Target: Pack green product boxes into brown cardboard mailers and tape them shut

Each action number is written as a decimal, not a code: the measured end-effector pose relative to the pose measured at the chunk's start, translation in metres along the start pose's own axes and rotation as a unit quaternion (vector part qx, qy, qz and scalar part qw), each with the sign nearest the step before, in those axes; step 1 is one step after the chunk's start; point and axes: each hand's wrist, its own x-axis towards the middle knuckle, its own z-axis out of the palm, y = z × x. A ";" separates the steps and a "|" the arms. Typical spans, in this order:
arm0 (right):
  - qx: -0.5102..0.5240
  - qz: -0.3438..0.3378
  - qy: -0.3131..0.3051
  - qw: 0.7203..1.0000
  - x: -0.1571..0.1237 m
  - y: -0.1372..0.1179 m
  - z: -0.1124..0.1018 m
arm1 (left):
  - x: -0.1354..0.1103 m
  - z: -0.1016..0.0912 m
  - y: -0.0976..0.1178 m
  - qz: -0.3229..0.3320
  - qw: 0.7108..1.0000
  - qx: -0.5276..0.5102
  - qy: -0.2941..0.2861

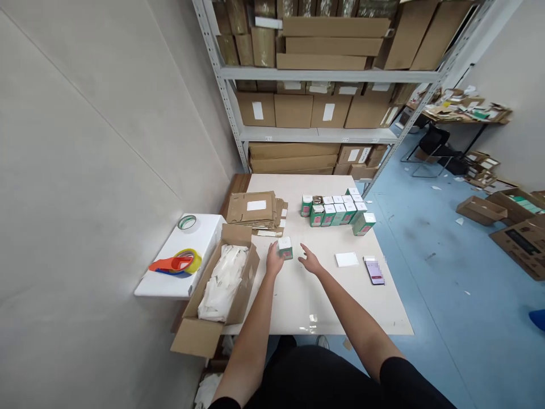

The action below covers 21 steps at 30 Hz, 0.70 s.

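Observation:
My left hand [273, 263] is closed on a small green and white box [285, 247] just above the white table [306, 301]. A short way to the right of the box, my right hand [310, 261] hovers open with its fingers spread and nothing in it. Several more green and white boxes [336, 211] stand in rows at the far side of the table. A stack of flattened cardboard mailers [258, 211] lies at the far left.
An open carton of white bags [221, 281] sits at the table's left edge. A white card [346, 259] and a phone [374, 270] lie to the right. A tape dispenser [179, 263] and a tape roll [187, 222] rest on a side stand. Shelving with cartons [323, 74] stands behind.

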 end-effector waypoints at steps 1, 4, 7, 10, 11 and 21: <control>0.010 -0.009 0.009 1.000 -0.006 -0.001 -0.006 | -0.008 0.000 0.005 -0.001 1.000 -0.010 0.018; 0.048 -0.035 0.033 0.998 -0.023 0.001 -0.018 | -0.039 0.006 0.018 -0.022 0.997 -0.054 0.039; 0.094 -0.060 0.036 0.993 -0.046 0.014 -0.019 | -0.075 0.009 0.024 0.003 0.995 -0.078 0.059; 0.116 -0.067 0.022 0.991 -0.075 0.032 -0.010 | -0.106 0.002 0.026 0.011 0.994 -0.088 0.060; 0.118 -0.065 0.015 0.991 -0.085 0.036 -0.007 | -0.114 -0.004 0.026 0.010 0.994 -0.089 0.065; 0.030 -0.161 -0.066 0.984 -0.094 -0.053 0.066 | -0.134 -0.113 0.044 0.013 0.978 -0.146 0.151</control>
